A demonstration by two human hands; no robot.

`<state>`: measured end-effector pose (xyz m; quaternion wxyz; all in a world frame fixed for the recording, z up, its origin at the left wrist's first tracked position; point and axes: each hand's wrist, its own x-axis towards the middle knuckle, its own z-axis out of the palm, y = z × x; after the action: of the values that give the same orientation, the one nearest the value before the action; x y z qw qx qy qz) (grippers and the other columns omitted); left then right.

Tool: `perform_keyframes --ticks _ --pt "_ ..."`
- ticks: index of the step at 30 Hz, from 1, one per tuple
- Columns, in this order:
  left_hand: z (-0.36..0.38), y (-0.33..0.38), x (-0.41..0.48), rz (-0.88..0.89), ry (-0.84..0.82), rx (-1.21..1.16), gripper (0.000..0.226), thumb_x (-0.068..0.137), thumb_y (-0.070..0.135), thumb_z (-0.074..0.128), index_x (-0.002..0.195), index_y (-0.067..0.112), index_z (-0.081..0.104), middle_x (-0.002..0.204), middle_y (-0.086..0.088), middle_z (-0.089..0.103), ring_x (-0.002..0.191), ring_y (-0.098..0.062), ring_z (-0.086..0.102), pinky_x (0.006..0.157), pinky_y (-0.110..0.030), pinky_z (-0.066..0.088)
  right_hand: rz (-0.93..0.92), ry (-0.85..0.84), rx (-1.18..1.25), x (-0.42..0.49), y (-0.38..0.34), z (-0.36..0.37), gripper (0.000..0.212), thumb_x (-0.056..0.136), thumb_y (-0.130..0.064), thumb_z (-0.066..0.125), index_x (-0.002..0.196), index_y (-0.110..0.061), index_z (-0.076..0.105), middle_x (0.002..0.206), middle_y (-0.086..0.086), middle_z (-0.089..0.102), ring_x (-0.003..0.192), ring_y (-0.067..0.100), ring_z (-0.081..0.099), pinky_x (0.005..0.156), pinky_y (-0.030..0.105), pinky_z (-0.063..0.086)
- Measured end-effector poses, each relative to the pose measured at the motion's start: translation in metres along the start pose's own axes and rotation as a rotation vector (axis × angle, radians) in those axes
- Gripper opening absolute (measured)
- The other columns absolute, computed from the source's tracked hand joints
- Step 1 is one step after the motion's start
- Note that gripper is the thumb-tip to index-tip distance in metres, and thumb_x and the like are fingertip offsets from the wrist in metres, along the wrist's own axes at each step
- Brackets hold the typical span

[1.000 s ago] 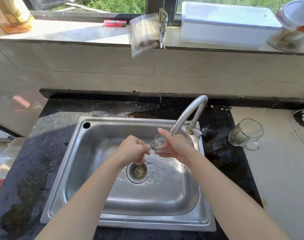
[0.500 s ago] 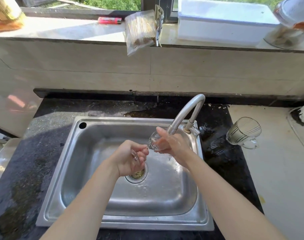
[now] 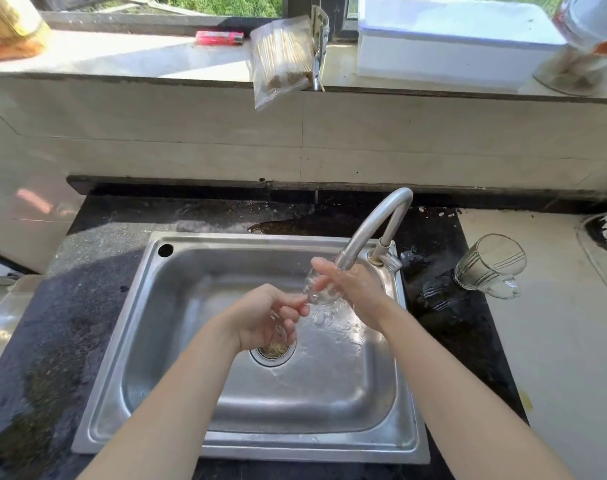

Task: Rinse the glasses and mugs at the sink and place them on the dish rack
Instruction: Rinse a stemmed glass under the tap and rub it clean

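Over the steel sink (image 3: 149, 341), both hands hold a small clear glass (image 3: 317, 289) beneath the faucet (image 3: 371, 230). The right hand (image 3: 354, 289) cups its bowl; the left hand (image 3: 264, 317) apparently pinches its base.

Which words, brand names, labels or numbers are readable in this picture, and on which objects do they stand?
None can be read.
Red lighter on the sill: no print can be made out.
Plastic bag of sticks: no label shows.
White box: plain.
Jar at far right: an orange patch, too blurred to read.
Glass mug by the sink: only decorative lines.
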<state>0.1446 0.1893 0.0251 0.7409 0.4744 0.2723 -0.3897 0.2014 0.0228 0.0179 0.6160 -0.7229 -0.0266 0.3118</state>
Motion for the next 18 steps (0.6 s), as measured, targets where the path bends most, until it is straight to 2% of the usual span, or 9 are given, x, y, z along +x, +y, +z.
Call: perform_keyframes --ticks 3,5,7,9,10,11,13,15,18 --pt "-0.002 -0.002 0.001 -0.01 0.031 0.013 0.021 0.092 0.015 0.055 0.079 0.002 0.063 0.046 0.007 0.035 0.041 -0.008 0.041 0.05 -0.021 0.044 0.028 0.077 -0.02 0.005 0.003 0.002 0.049 0.088 -0.043 0.063 0.057 -0.005 0.06 0.053 -0.001 0.061 0.055 0.004 0.059 0.073 0.019 0.047" --pt "0.003 -0.002 0.004 0.065 0.121 0.302 0.021 0.093 0.014 0.057 0.082 0.001 0.069 0.052 0.002 0.043 0.044 -0.01 0.046 0.056 -0.024 0.043 0.148 0.17 -0.049 0.011 0.007 0.008 0.053 0.087 -0.051 0.061 0.056 -0.007 0.056 0.048 0.003 0.058 0.052 0.014 0.059 0.069 0.026 0.05" --pt "0.01 -0.003 0.009 0.188 0.272 0.743 0.026 0.095 0.018 0.056 0.076 0.007 0.07 0.056 -0.001 0.053 0.045 -0.009 0.053 0.057 -0.024 0.047 0.251 0.286 -0.153 0.017 0.012 0.011 0.048 0.091 -0.049 0.056 0.061 -0.011 0.058 0.037 -0.001 0.05 0.041 0.015 0.054 0.049 0.025 0.044" --pt "0.015 -0.004 0.014 0.281 0.354 0.92 0.03 0.095 0.024 0.055 0.073 0.011 0.07 0.054 0.001 0.054 0.043 -0.009 0.054 0.056 -0.024 0.047 0.267 0.371 -0.177 0.02 0.013 0.012 0.037 0.095 -0.041 0.054 0.079 -0.012 0.069 0.041 -0.001 0.045 0.039 0.015 0.047 0.036 0.023 0.037" --pt "0.014 -0.004 0.017 0.293 0.348 0.866 0.03 0.095 0.024 0.055 0.072 0.011 0.069 0.053 0.001 0.052 0.043 -0.01 0.053 0.055 -0.024 0.046 0.258 0.385 -0.137 0.02 0.011 0.012 0.036 0.093 -0.043 0.056 0.08 -0.012 0.07 0.044 -0.002 0.043 0.041 0.015 0.043 0.037 0.023 0.035" --pt "0.012 -0.004 0.017 0.287 0.321 0.748 0.03 0.095 0.023 0.056 0.073 0.009 0.068 0.052 0.001 0.049 0.043 -0.011 0.052 0.055 -0.025 0.045 0.234 0.373 -0.064 0.02 0.011 0.011 0.037 0.091 -0.045 0.059 0.07 -0.015 0.065 0.044 -0.004 0.04 0.043 0.013 0.038 0.041 0.023 0.034" --pt "0.004 -0.001 0.015 0.211 0.227 0.424 0.027 0.097 0.021 0.054 0.077 0.006 0.064 0.05 0.003 0.041 0.042 -0.01 0.046 0.055 -0.025 0.041 0.162 0.296 0.166 0.017 0.014 0.007 0.037 0.088 -0.043 0.064 0.061 -0.02 0.054 0.042 -0.009 0.035 0.042 0.009 0.03 0.048 0.022 0.028" --pt "-0.003 0.0 0.01 0.115 0.115 0.171 0.025 0.097 0.021 0.051 0.079 0.007 0.06 0.049 0.007 0.034 0.042 -0.008 0.04 0.058 -0.024 0.038 0.085 0.219 0.319 0.014 0.014 0.006 0.022 0.088 -0.035 0.065 0.073 -0.02 0.058 0.046 -0.013 0.045 0.045 0.003 0.039 0.055 0.021 0.033" --pt "-0.006 -0.006 0.007 0.026 0.019 0.0 0.023 0.094 0.02 0.051 0.078 0.006 0.058 0.047 0.007 0.035 0.04 -0.007 0.038 0.056 -0.022 0.041 0.08 0.162 0.338 0.017 0.016 0.009 0.015 0.088 -0.027 0.065 0.099 -0.016 0.064 0.078 -0.012 0.065 0.079 0.005 0.059 0.083 0.028 0.045"
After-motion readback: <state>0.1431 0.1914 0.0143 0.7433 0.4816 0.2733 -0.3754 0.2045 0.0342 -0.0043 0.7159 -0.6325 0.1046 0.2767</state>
